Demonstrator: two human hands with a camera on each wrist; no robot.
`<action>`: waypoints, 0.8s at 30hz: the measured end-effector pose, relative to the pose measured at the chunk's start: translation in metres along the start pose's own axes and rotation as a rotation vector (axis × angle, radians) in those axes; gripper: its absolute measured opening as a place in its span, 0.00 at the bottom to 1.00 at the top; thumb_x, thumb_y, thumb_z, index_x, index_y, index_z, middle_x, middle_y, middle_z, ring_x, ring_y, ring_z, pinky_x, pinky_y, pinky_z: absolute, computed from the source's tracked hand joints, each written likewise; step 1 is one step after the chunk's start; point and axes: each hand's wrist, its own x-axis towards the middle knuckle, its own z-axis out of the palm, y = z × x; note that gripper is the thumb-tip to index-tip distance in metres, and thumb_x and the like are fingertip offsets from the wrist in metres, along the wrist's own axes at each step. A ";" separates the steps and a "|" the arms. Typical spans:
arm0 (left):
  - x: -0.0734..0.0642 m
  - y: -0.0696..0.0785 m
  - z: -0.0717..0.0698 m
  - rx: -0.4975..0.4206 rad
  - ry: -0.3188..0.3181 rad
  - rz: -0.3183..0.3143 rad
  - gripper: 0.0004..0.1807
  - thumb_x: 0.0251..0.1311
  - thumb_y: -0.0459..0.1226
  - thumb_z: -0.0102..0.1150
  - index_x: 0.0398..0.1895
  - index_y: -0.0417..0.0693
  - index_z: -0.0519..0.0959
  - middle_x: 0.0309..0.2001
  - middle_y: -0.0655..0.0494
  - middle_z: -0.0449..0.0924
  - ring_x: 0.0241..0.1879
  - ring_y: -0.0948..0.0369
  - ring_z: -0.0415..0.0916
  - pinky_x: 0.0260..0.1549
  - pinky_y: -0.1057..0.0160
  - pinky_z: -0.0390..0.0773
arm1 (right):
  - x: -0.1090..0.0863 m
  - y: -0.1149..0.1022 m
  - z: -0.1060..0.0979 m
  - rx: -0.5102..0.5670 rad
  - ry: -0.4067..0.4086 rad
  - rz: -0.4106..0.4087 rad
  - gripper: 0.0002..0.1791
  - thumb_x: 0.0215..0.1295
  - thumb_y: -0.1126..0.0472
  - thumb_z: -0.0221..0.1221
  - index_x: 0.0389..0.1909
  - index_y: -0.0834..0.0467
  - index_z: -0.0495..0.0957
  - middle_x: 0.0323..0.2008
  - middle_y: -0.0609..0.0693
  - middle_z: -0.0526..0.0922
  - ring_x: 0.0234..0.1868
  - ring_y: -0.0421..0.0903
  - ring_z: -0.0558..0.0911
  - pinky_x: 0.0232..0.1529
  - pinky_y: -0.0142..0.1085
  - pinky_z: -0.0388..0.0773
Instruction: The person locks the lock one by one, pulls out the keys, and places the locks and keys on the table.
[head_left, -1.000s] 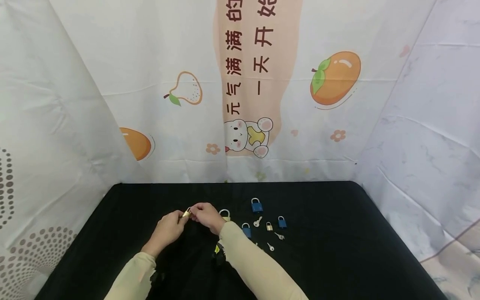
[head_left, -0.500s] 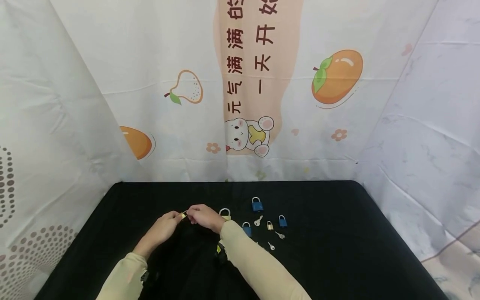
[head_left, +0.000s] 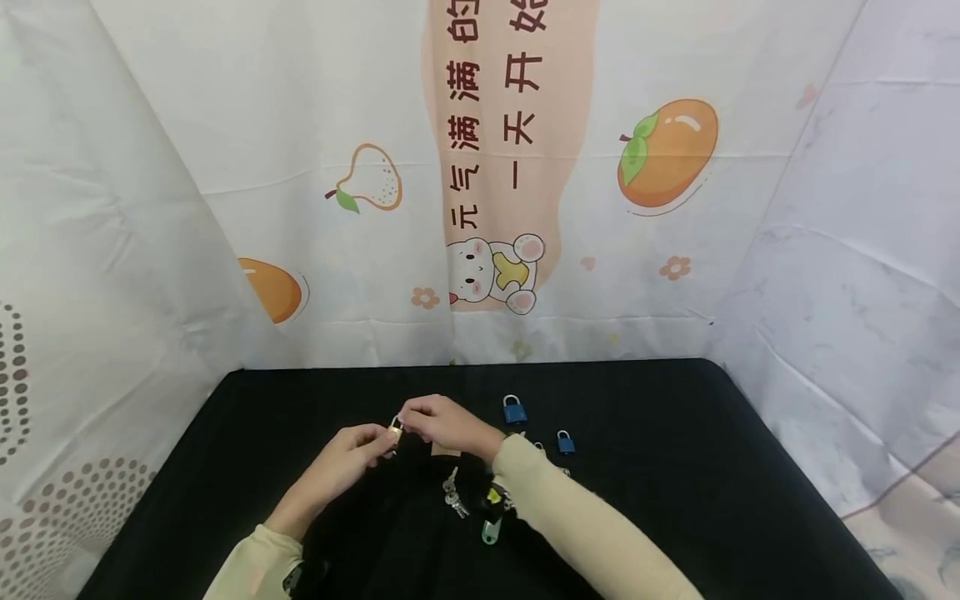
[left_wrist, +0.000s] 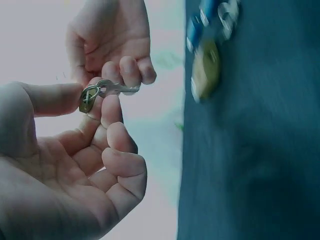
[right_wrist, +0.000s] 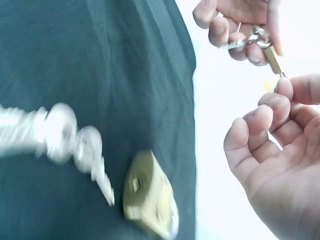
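A small brass padlock point(head_left: 395, 431) is held up over the table between both hands. My left hand point(head_left: 345, 460) pinches its body between thumb and fingers. Its shackle end is pinched by my right hand point(head_left: 450, 425), whose fingertips hide part of the shackle. In the left wrist view, a silver key point(left_wrist: 117, 88) with a ring sits at the keyhole end of the padlock. The right wrist view shows the same key point(right_wrist: 235, 45) beside the left fingers. A larger brass padlock point(head_left: 446, 451) lies under the right wrist, partly hidden by it.
Two blue padlocks point(head_left: 514, 410) lie on the black cloth point(head_left: 675, 500) to the right. Loose silver keys point(head_left: 453, 496) and a pale green, flat piece point(head_left: 491, 532) lie nearer the front. The right sleeve point(head_left: 577, 508) covers other items. A white printed curtain point(head_left: 360, 275) stands behind.
Both hands have moved right with the small padlock, the right one most. The larger brass padlock is now partly covered, while silver keys and the green piece have come into view.
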 end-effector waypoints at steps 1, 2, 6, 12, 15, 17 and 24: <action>-0.001 0.005 0.004 -0.014 -0.016 0.021 0.21 0.74 0.49 0.54 0.46 0.39 0.83 0.38 0.53 0.81 0.39 0.54 0.74 0.37 0.60 0.73 | -0.007 -0.002 -0.006 -0.019 -0.007 -0.008 0.18 0.82 0.55 0.47 0.33 0.58 0.78 0.21 0.45 0.69 0.21 0.41 0.68 0.27 0.32 0.68; -0.002 0.009 0.008 -0.024 -0.029 0.040 0.20 0.74 0.49 0.54 0.46 0.39 0.83 0.38 0.53 0.81 0.39 0.54 0.74 0.37 0.60 0.74 | -0.014 -0.003 -0.011 -0.034 -0.013 -0.021 0.18 0.82 0.54 0.46 0.32 0.56 0.78 0.21 0.45 0.69 0.20 0.41 0.68 0.27 0.32 0.67; -0.006 0.027 0.028 -0.029 -0.063 0.128 0.19 0.74 0.47 0.55 0.44 0.39 0.84 0.37 0.54 0.82 0.37 0.56 0.75 0.36 0.60 0.76 | -0.043 -0.007 -0.028 -0.126 -0.023 -0.065 0.17 0.82 0.56 0.46 0.32 0.51 0.77 0.21 0.45 0.69 0.20 0.40 0.68 0.25 0.32 0.67; -0.005 0.050 0.057 0.012 -0.070 0.235 0.18 0.74 0.48 0.55 0.45 0.42 0.85 0.38 0.54 0.85 0.38 0.62 0.79 0.38 0.61 0.78 | -0.082 -0.011 -0.048 -0.221 0.032 -0.117 0.17 0.83 0.59 0.45 0.28 0.50 0.72 0.20 0.43 0.65 0.18 0.39 0.63 0.27 0.32 0.64; -0.005 0.056 0.067 0.016 -0.059 0.261 0.17 0.74 0.47 0.56 0.43 0.44 0.85 0.37 0.55 0.84 0.37 0.61 0.79 0.37 0.62 0.78 | -0.094 -0.013 -0.053 -0.219 0.058 -0.124 0.17 0.83 0.57 0.45 0.29 0.50 0.72 0.21 0.42 0.65 0.19 0.38 0.62 0.27 0.32 0.64; -0.005 0.058 0.072 0.021 -0.050 0.271 0.15 0.74 0.46 0.56 0.41 0.45 0.85 0.35 0.55 0.82 0.34 0.61 0.77 0.34 0.63 0.77 | -0.100 -0.013 -0.054 -0.230 0.074 -0.128 0.17 0.83 0.55 0.45 0.30 0.49 0.72 0.22 0.41 0.65 0.20 0.37 0.63 0.28 0.31 0.64; -0.003 0.053 0.084 0.028 -0.051 0.293 0.14 0.75 0.43 0.55 0.41 0.43 0.85 0.33 0.57 0.80 0.31 0.62 0.73 0.31 0.65 0.75 | -0.110 -0.010 -0.050 -0.269 0.091 -0.135 0.16 0.82 0.58 0.46 0.30 0.49 0.73 0.20 0.40 0.64 0.18 0.36 0.63 0.25 0.29 0.63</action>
